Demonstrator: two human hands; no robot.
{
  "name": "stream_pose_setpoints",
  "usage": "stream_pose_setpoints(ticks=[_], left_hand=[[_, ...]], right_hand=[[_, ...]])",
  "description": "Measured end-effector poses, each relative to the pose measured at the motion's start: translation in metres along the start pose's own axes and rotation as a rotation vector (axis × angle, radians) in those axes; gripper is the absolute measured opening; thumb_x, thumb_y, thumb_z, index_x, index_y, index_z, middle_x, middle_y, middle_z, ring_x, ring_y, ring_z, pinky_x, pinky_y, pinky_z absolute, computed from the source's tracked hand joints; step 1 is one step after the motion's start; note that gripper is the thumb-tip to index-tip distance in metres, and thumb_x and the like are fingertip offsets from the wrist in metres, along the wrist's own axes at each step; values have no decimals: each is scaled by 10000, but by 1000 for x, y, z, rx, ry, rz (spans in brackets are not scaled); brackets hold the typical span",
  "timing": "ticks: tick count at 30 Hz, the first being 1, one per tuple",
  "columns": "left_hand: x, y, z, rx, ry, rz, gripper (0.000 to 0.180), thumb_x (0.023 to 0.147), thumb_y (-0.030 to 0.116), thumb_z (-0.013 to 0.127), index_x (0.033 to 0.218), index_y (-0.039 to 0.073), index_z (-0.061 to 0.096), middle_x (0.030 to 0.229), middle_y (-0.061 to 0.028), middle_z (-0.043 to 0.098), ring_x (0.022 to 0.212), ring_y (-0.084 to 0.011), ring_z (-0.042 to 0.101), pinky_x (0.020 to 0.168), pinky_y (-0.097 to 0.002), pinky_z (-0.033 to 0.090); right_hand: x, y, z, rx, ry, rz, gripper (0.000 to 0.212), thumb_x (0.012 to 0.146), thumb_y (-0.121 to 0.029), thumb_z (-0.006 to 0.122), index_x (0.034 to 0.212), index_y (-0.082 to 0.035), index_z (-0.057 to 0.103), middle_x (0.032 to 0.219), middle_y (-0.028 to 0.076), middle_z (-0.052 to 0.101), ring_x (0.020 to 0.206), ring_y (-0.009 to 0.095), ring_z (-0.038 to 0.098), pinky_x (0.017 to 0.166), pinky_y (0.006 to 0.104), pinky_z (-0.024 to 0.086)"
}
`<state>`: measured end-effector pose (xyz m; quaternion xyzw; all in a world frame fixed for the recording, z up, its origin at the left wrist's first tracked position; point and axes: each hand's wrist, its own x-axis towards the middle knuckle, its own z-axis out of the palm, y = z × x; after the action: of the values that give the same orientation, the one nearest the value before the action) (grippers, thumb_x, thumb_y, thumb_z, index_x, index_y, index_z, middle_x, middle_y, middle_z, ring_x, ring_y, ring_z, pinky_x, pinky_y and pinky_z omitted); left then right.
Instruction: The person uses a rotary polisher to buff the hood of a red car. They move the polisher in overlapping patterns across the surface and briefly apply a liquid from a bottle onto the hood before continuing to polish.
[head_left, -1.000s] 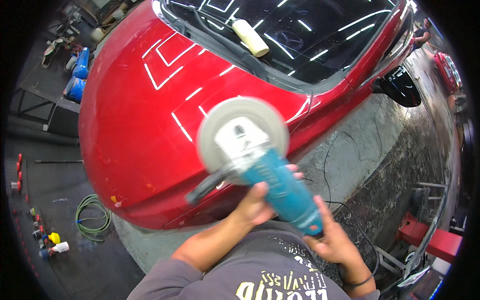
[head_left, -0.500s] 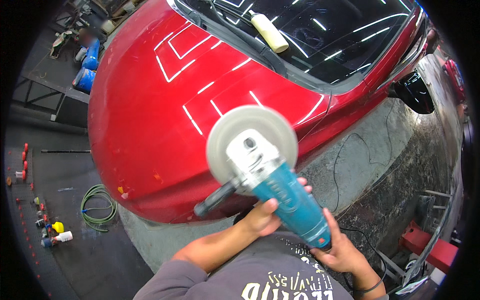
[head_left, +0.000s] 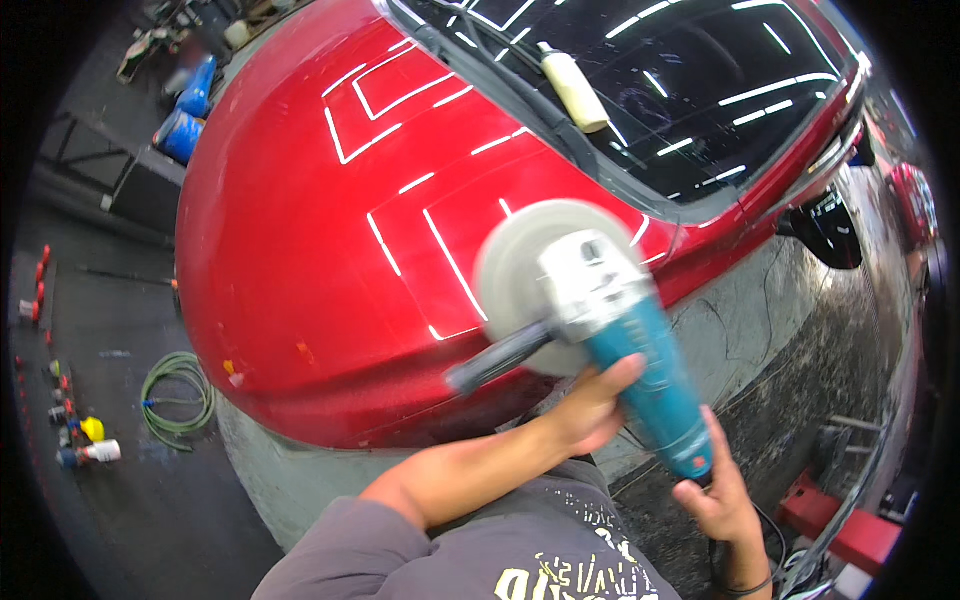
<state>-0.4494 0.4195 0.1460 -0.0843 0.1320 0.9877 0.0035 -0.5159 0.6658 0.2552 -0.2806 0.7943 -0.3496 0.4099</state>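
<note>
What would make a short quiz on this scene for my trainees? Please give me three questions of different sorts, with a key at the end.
1. Open question: Which hand holds the polisher nearer to its round disc?

2. Multiple choice: What lies on the windshield of the red car?
A) a folded rag
B) a cream-coloured bottle
C) a pair of gloves

3. True or false: A green hose lies coiled on the dark floor.

Key:
1. The left hand; the right hand is at the rear end.
2. B
3. True
</note>
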Motion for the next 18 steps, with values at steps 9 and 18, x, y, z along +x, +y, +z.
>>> stream_pose_setpoints(ticks=[9,18], left_hand=[[72,47,5,-16,-42,91,680,949,532,850,1409,109,581,1220,-63,691,1135,-219,700,1048,-478,596],[102,203,-20,187,-196,298,673,1109,644,531,1465,77,591,1361,-115,687,1278,-297,655,1140,-516,521]], right_hand=[[63,-20,-20,66,152,18,907,1016,-169,722,1759,-89,207,1364,133,630,652,88,571,569,250,502],[188,-111,11,149,83,-199,743,1097,-293,698,1708,-79,333,831,-41,575,620,45,521,518,231,439]])
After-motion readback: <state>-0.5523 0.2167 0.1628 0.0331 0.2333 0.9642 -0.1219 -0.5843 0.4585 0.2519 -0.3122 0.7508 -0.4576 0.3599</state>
